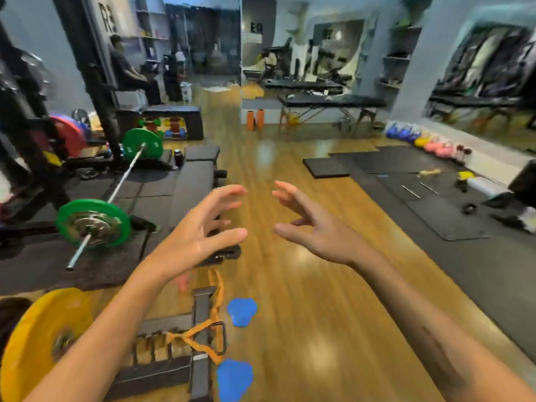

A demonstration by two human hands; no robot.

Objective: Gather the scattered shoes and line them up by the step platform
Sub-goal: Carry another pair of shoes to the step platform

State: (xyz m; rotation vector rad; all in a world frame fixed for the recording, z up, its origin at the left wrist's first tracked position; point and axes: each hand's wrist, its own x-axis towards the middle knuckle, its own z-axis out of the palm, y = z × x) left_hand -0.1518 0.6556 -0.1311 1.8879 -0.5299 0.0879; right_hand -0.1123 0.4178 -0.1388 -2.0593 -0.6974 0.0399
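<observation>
Both of my hands are raised in front of me over the wooden floor [290,285], palms facing each other. My left hand [200,227] has its fingers spread and curled and holds nothing. My right hand [313,224] is the same, empty with fingers apart. A dark shoe [90,173] lies on the black mat at the left, beside the rack. At the far right edge a white shoe [528,217] shows partly, next to a dark shape. I cannot make out a step platform for certain.
A barbell with green plates [92,221] lies on the left mat, with a black bench [194,181] beside it. A yellow plate [43,340], orange straps [214,314] and blue discs [242,311] lie near my feet. Black mats [435,198] and kettlebells [429,140] are at the right. A person sits far back.
</observation>
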